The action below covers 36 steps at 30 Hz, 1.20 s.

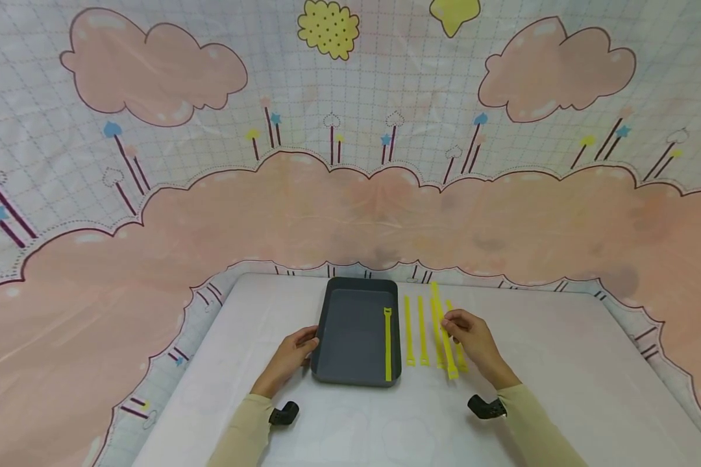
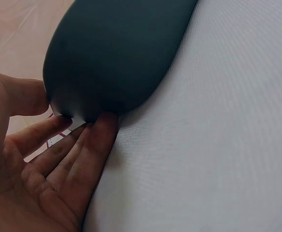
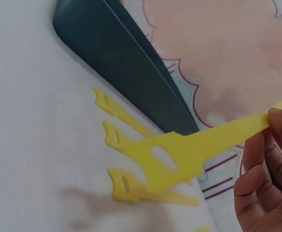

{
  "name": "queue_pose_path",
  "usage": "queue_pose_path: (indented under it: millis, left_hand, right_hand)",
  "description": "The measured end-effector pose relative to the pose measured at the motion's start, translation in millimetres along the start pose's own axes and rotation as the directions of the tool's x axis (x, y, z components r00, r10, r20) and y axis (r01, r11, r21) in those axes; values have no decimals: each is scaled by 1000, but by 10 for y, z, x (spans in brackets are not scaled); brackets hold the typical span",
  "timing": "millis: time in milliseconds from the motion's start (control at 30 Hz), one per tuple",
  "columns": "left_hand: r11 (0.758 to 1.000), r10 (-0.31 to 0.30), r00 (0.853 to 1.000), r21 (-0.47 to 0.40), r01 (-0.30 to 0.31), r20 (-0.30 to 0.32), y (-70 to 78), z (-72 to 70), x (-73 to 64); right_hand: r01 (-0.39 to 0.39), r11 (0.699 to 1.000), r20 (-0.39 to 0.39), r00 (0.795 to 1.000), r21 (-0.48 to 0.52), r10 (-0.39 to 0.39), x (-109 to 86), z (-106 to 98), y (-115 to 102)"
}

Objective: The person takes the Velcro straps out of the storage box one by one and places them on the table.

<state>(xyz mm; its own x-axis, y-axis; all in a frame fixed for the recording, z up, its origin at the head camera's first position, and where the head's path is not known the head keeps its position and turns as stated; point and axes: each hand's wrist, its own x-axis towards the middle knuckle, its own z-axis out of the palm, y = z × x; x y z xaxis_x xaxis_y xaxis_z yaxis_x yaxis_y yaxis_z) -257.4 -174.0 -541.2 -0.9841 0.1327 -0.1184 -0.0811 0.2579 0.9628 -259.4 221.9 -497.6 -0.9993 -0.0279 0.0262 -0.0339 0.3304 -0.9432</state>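
Note:
My right hand (image 1: 472, 337) pinches a yellow hook-and-loop cable tie (image 3: 194, 152) between thumb and fingers, its slotted head hanging toward me above the table. Several more yellow cable ties (image 1: 409, 331) lie side by side under and beside it, slotted ends toward me. A dark grey rectangular tray (image 1: 350, 379) stands to their left, with one cable tie (image 1: 388, 344) lying lengthwise along its right side, slotted end away from me. At the tray's left edge, my left hand (image 1: 295, 353) holds the rim, thumb on one side and fingertips against the outer wall.
A white-covered table (image 1: 561, 389) carries everything. Behind it hangs a patterned cloth (image 1: 385, 220) with clouds and stars, which reaches down around the table's back and side edges. Both wrists wear black camera mounts (image 1: 284, 413).

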Motion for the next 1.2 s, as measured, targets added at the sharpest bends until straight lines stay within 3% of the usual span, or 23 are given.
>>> queue_pose_path:
  millis: [400, 700, 1200]
  left_hand:
    - [1000, -11, 1000, 7, 11, -5, 28, 17, -10]
    - [1000, -9, 1000, 15, 9, 0, 23, 11, 0]
    - [1000, -12, 1000, 23, 12, -8, 14, 26, 7]
  right_hand:
    - [-98, 995, -82, 992, -7, 97, -52, -233, 131]
    - [-81, 996, -103, 991, 20, 83, -48, -397, 259]
    - [-179, 984, -107, 978, 7, 179, 38, -556, 363]
